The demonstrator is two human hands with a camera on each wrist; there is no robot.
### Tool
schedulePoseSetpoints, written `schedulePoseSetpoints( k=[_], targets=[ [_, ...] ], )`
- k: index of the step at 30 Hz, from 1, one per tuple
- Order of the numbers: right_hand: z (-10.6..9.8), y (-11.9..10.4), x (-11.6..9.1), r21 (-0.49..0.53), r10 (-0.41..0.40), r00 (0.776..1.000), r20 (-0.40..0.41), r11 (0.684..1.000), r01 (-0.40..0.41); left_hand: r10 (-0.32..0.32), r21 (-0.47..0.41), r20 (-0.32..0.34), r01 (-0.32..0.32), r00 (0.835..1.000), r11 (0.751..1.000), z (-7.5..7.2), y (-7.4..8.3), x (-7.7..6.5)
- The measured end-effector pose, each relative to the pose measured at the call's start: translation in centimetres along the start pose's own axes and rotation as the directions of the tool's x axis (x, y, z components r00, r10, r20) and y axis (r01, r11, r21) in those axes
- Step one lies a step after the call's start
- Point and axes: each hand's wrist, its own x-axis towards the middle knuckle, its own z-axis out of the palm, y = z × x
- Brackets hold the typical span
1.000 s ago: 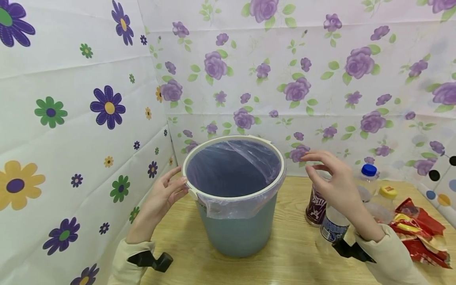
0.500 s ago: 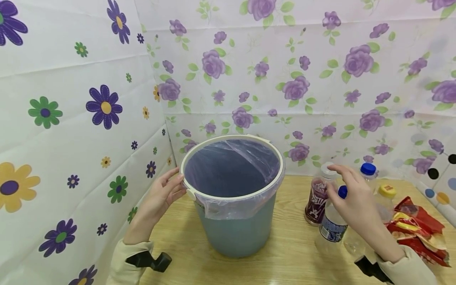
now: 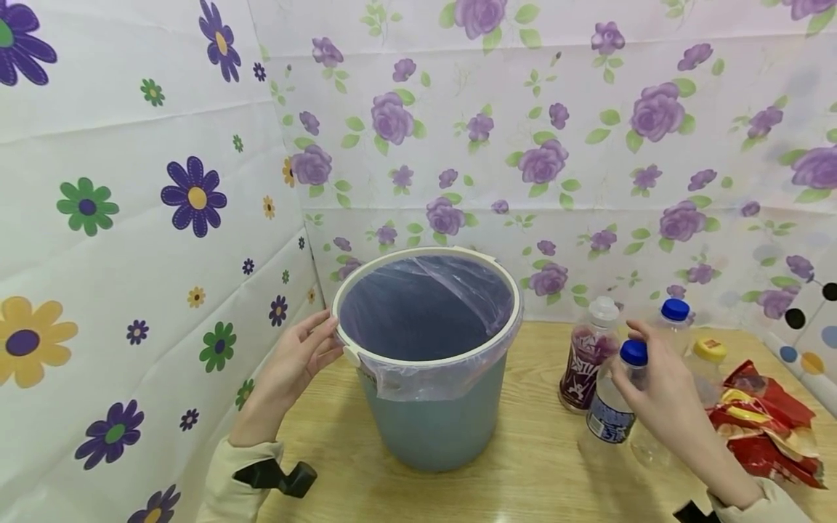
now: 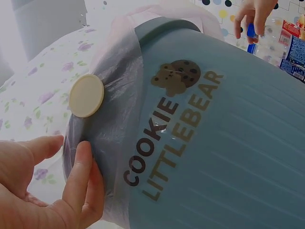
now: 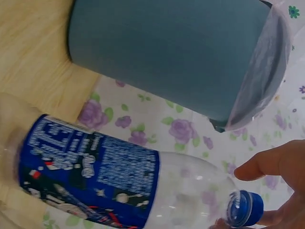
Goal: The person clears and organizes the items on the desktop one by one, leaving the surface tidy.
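Observation:
A blue-green trash can [image 3: 434,428] lined with a thin translucent bag [image 3: 425,383] stands on the table. My left hand [image 3: 290,367] holds its cream rim [image 3: 340,341] at the left, the thumb [image 4: 47,145] at the edge and the fingers [image 4: 78,176] on the bagged outside. My right hand [image 3: 667,396] surrounds the blue cap [image 3: 633,353] of a clear plastic bottle [image 5: 186,186] with a blue label. Its thumb [image 5: 262,167] is apart from the cap; some fingers lie behind it, partly hidden.
Beside that bottle stands a purple-labelled bottle [image 3: 582,367] with a white cap. Behind my right hand are another blue-capped bottle [image 3: 675,311], a yellow-capped bottle [image 3: 709,352] and crumpled red snack bags [image 3: 771,428]. Flowered cloth walls [image 3: 458,131] border the table [image 3: 530,472].
My right hand has moved right and down from above the purple-labelled bottle to the nearer blue-capped bottle. My left hand stays at the trash can's rim.

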Motion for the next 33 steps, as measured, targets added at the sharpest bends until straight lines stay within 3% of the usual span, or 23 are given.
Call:
schedulePoseSetpoints(
  k=[5, 11, 18, 22, 29, 33],
  targets=[
    [0.3, 0.7, -0.8, -0.009, 0.034, 0.999, 0.021, 0.999, -0.034, 0.009, -0.011, 0.006, -0.009, 1.000, 1.000, -0.1, 0.0, 0.1],
    [0.6, 1.0, -1.8, -0.006, 0.129, 0.985, 0.117, 0.992, -0.129, -0.007, -0.001, -0.005, 0.007, 1.000, 1.000, -0.1, 0.1, 0.0],
    [0.5, 1.3, -2.8, -0.025, 0.258, 0.925, 0.280, 0.965, -0.261, -0.020, -0.003, -0.012, 0.020, 1.000, 1.000, 0.0, 0.1, -0.3],
    [0.4, 1.3, -2.8, -0.030, 0.291, 0.906, 0.308, 0.954, -0.297, -0.021, -0.009, -0.011, 0.021, 1.000, 1.000, 0.1, 0.0, -0.2],
    [0.0, 0.5, -2.7, -0.036, 0.299, 0.911, 0.283, 0.953, -0.301, -0.021, -0.018, -0.015, 0.020, 1.000, 1.000, 0.0, 0.0, -0.2],
    [-0.2, -0.1, -2.4, -0.018, 0.268, 0.933, 0.242, 0.962, -0.272, -0.017, -0.036, -0.014, 0.017, 1.000, 0.999, 0.0, 0.0, -0.2]
  ],
)
